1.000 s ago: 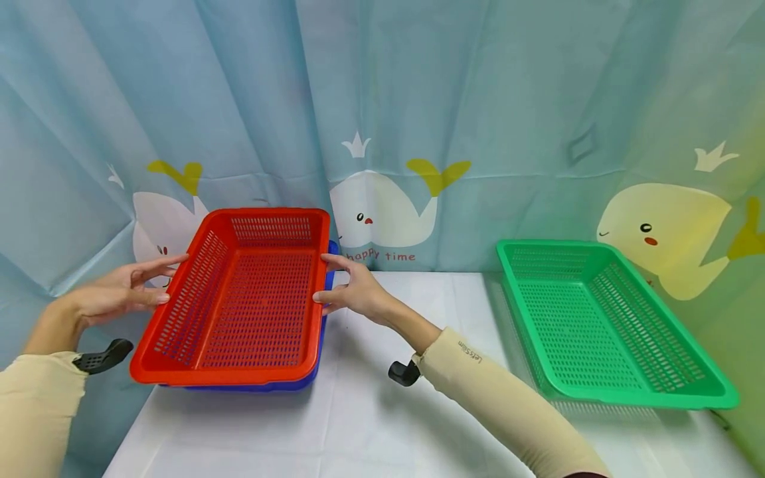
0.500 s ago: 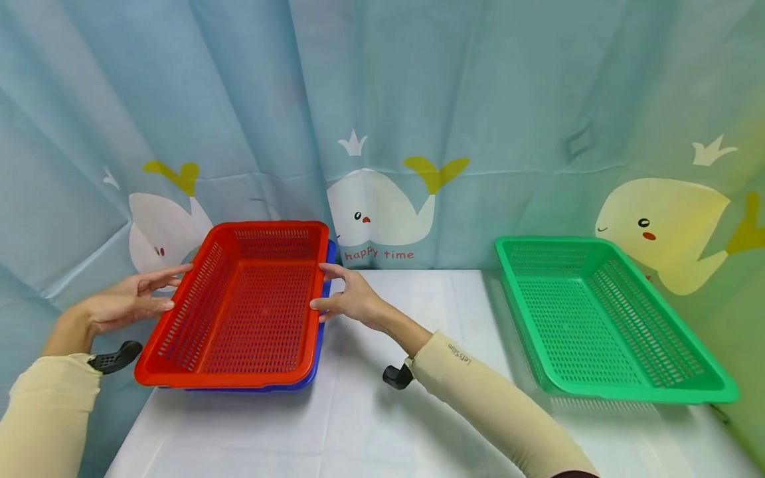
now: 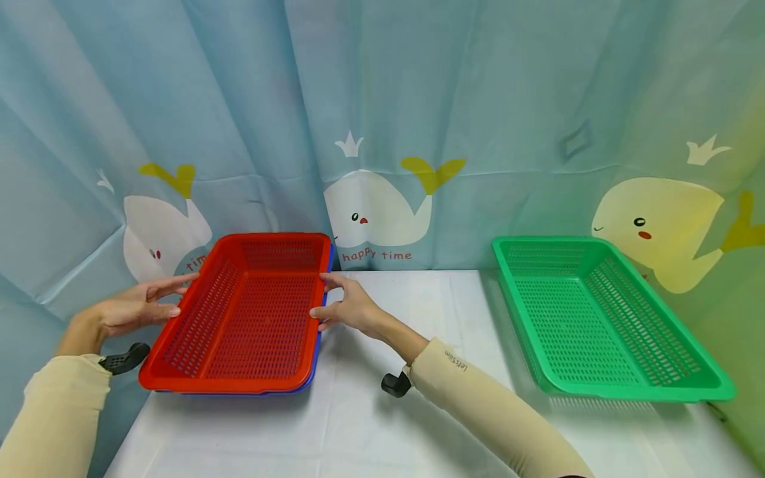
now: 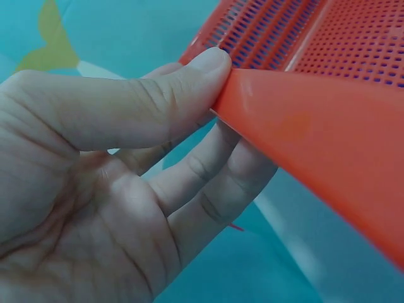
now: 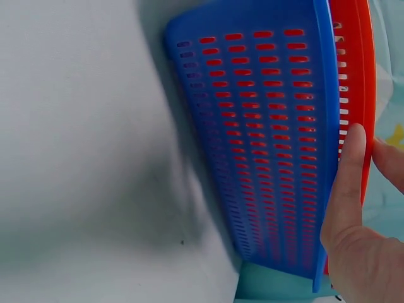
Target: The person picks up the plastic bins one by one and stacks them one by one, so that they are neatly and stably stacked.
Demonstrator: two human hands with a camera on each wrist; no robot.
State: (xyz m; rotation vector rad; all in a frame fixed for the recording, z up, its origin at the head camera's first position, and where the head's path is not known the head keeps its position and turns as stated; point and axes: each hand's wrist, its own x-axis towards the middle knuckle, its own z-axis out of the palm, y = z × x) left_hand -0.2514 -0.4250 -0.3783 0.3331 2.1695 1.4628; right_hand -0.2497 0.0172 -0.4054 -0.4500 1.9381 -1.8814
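Observation:
A red perforated plastic basket [image 3: 263,325] sits inside a blue basket [image 5: 327,126] on the left of the table. Only a thin strip of the blue rim shows in the head view; in the right wrist view its slotted side wall stands on the white cloth, with the red rim a little above its own. My left hand [image 3: 134,309] pinches the red basket's left rim, thumb on top and fingers beneath, as the left wrist view shows. On the opposite side my right hand [image 3: 358,305] holds the right rim between thumb and fingers.
A green perforated basket [image 3: 597,332] stands at the right of the table, with a pale mesh-like basket partly visible beneath it. White cloth [image 3: 418,425] covers the table. Right behind it hangs a blue curtain [image 3: 382,86] with whale prints.
The far end of the red basket has come down, so it sits deeper in the blue one and hides more of it. Both hands have gone down with it, keeping hold of the rim.

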